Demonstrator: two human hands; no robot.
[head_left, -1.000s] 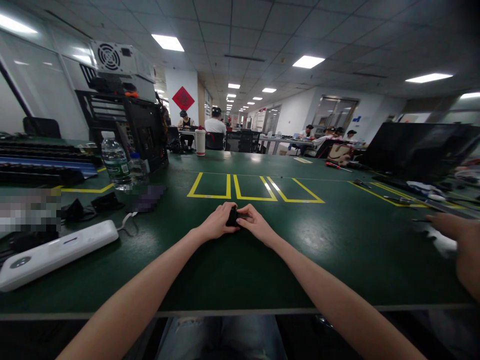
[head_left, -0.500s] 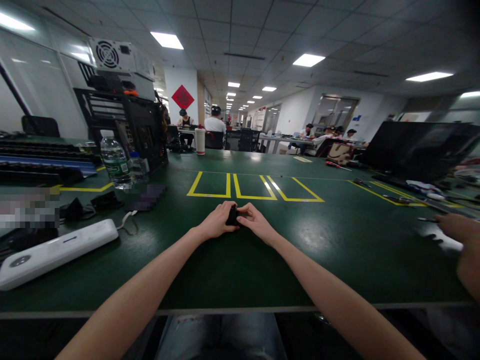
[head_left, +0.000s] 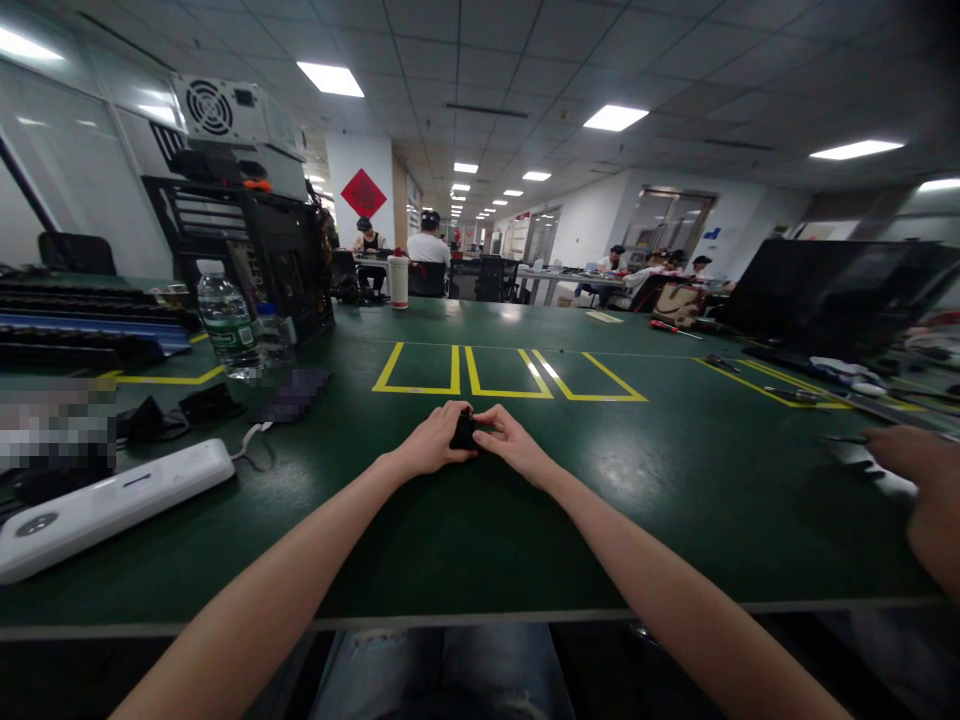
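Both my arms stretch out over a dark green table (head_left: 480, 530). My left hand (head_left: 431, 440) and my right hand (head_left: 510, 440) meet at the middle of it, fingers curled around a small black object (head_left: 463, 432) held between them. The object is mostly hidden by my fingers, and I cannot make out what it is. Just beyond my hands lie three yellow taped rectangles (head_left: 506, 372).
A white power strip (head_left: 105, 505) lies at the left, with a water bottle (head_left: 226, 322) and a black computer case (head_left: 259, 250) behind it. Another person's hand (head_left: 911, 460) rests at the right edge near tools. Black monitors (head_left: 832, 295) stand at the back right. People sit at far tables.
My hands stay on the black object with barely any shift. The other person's hand at the right edge has moved slightly.
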